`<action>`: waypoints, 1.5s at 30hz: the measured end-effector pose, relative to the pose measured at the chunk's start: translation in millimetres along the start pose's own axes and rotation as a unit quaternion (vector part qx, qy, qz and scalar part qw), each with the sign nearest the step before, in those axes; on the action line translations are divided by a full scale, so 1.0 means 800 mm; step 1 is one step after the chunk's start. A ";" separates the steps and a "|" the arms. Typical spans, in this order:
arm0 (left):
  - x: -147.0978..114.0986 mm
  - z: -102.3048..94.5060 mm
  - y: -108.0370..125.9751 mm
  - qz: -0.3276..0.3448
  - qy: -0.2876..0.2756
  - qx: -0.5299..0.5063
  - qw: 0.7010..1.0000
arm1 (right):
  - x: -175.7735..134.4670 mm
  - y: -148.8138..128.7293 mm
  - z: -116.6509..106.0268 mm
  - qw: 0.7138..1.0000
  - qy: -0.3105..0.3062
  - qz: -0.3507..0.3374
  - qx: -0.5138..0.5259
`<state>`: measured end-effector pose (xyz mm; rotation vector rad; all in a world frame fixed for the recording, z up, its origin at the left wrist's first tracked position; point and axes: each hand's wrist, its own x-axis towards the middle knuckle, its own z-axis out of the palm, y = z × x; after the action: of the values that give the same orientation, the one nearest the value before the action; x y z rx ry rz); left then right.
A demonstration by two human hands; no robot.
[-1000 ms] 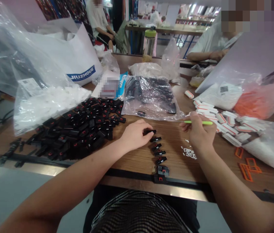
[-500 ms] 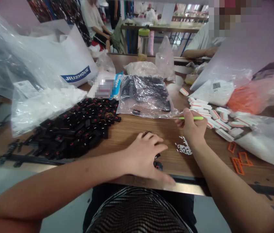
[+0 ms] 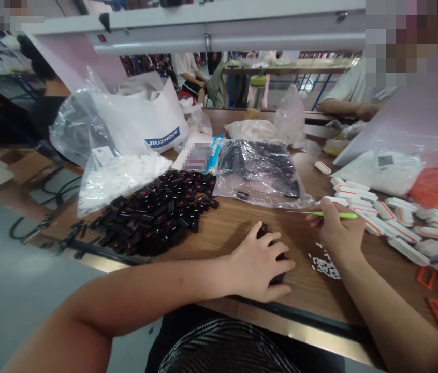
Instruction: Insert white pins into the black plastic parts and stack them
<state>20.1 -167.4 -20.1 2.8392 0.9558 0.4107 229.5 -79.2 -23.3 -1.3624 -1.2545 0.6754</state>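
My left hand [image 3: 260, 264] lies with its fingers spread over a few black plastic parts [image 3: 278, 278] near the table's front edge; the hand partly hides them. My right hand [image 3: 339, 228] is closed around a thin pick with a yellow-green handle [image 3: 346, 215], its fine metal tip pointing left. Below that hand, small white pieces [image 3: 325, 267] lie scattered on the wood. A large heap of black plastic parts with red marks [image 3: 157, 212] spreads to the left of my left hand. Ahead of both hands lies a clear bag of black parts [image 3: 260, 166].
White cases with orange strips [image 3: 397, 228] are piled at the right, with orange frames [image 3: 424, 277] nearer me. A clear bag of white pieces [image 3: 126, 173] stands at the left by a white JIUZHOUE bag [image 3: 157, 119]. A bottle [image 3: 256, 98] stands behind. Another person sits across, at the right.
The camera view has turned left and up. My left hand has shifted over the loose black parts beside it and now covers most of them. The right hand keeps hold of the pick.
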 end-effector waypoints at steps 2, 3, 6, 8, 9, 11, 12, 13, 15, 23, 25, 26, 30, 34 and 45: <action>-0.003 -0.003 -0.017 -0.011 0.007 -0.003 1.000 | 0.002 0.002 0.000 1.000 0.016 0.012 0.009; -0.007 -0.006 -0.027 -0.022 0.012 -0.001 1.000 | 0.003 0.003 0.000 1.000 0.022 0.016 0.011; -0.029 -0.019 -0.055 -0.073 0.019 0.025 0.997 | 0.003 0.002 0.000 0.999 0.032 0.021 0.015; -0.049 -0.031 -0.073 -0.103 0.020 0.047 0.993 | 0.003 0.001 0.001 0.999 0.026 0.024 0.019; -0.060 -0.037 -0.081 -0.116 0.016 0.056 0.991 | 0.002 0.001 0.001 0.999 0.023 0.025 0.019; -0.081 -0.049 -0.096 -0.144 0.015 0.074 0.987 | 0.001 0.000 0.002 0.999 0.020 0.022 0.013; -0.091 -0.054 -0.103 -0.157 0.016 0.079 0.984 | 0.001 0.000 0.003 1.000 0.021 0.020 0.009; -0.100 -0.058 -0.110 -0.168 0.017 0.084 0.982 | 0.000 0.000 0.004 1.000 0.023 0.017 0.007; -0.114 -0.066 -0.121 -0.184 0.022 0.090 0.978 | 0.000 0.000 0.005 0.999 0.030 0.012 0.005; -0.075 -0.065 -0.113 -0.194 0.060 0.106 0.973 | -0.003 -0.001 0.007 0.999 0.036 0.000 0.008; -0.045 -0.052 -0.094 -0.134 0.041 0.079 0.987 | -0.002 0.000 0.006 0.999 0.034 -0.002 0.009; -0.031 -0.044 -0.085 -0.103 0.028 0.073 0.992 | -0.002 0.001 0.005 0.999 0.033 0.001 0.010; 0.016 -0.017 -0.067 -0.022 0.012 0.088 0.996 | 0.001 0.005 0.001 0.999 0.030 0.003 0.009; 0.023 -0.016 -0.081 -0.020 -0.012 0.108 0.994 | 0.002 0.006 -0.001 0.999 0.034 0.008 0.005; -0.102 -0.077 -0.141 -0.155 -0.030 0.154 0.975 | -0.004 0.006 0.003 1.000 0.017 0.001 -0.006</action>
<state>-125.4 -125.8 -0.8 2.8637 1.5381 0.1526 227.6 -80.1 -29.0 -1.3798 -1.2324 0.6429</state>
